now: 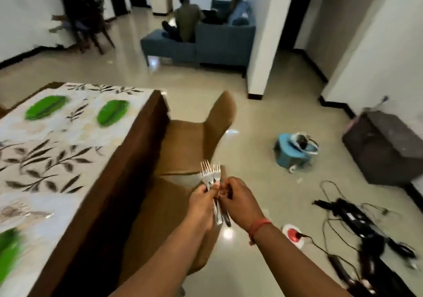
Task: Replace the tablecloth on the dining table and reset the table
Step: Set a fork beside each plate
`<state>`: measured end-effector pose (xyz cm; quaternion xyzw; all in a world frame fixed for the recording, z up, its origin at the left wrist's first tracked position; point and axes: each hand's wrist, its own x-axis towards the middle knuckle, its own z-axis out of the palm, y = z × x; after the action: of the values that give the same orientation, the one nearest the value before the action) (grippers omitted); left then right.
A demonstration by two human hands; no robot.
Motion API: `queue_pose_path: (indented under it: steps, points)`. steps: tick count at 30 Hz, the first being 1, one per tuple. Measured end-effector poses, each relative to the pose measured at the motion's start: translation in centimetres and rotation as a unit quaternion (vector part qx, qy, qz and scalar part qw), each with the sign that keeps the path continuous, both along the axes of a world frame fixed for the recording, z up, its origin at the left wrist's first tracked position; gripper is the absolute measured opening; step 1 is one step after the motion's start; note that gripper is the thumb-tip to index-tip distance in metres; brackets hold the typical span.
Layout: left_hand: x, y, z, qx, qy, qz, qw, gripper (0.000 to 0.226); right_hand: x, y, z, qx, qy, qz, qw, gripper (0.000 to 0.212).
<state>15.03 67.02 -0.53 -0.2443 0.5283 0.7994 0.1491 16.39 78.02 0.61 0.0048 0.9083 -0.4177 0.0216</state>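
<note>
Steel forks [209,177], tines up, sit bunched in my left hand [202,203], above the brown chair [190,141] beside the dining table [128,159]. My right hand [237,196] pinches their handles too. Left of the chair, green plates [112,112] lie on the leaf-patterned tablecloth [45,159].

A dark brown wooden table [128,159] is covered by a white tablecloth printed with dark leaf sprays [52,157]. Two green leaf-shaped plates [45,110] [112,112] are set on the cloth's far end, and a third green plate [8,253] at its near edge.
</note>
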Motion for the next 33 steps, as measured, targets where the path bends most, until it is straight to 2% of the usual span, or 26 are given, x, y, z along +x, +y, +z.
queue_pose_path:
  steps: [7,15,20,27,33]
  points:
    - [-4.5,19.8,0.3,-0.068,0.009,-0.133,0.989,0.014,-2.5,19.7,0.1,-0.017,-0.022,-0.112,0.993,0.010]
    - [-12.7,29.1,-2.4,-0.079,0.005,-0.154,0.985,0.027,-10.4,28.3,-3.0,-0.032,-0.059,-0.174,0.982,0.007]
    - [-23.3,33.1,-4.5,-0.069,0.011,-0.169,0.983,0.024,-21.3,33.0,-5.1,-0.053,-0.083,-0.177,0.979,0.009]
    - [-41.4,36.5,-3.8,-0.062,0.028,-0.178,0.982,0.017,-39.5,37.4,-4.2,-0.233,-0.140,-0.208,0.940,0.011]
    - [-55.2,37.1,-3.9,-0.043,0.023,-0.161,0.986,0.014,-53.6,38.4,-3.9,-0.299,-0.153,-0.185,0.924,0.015]
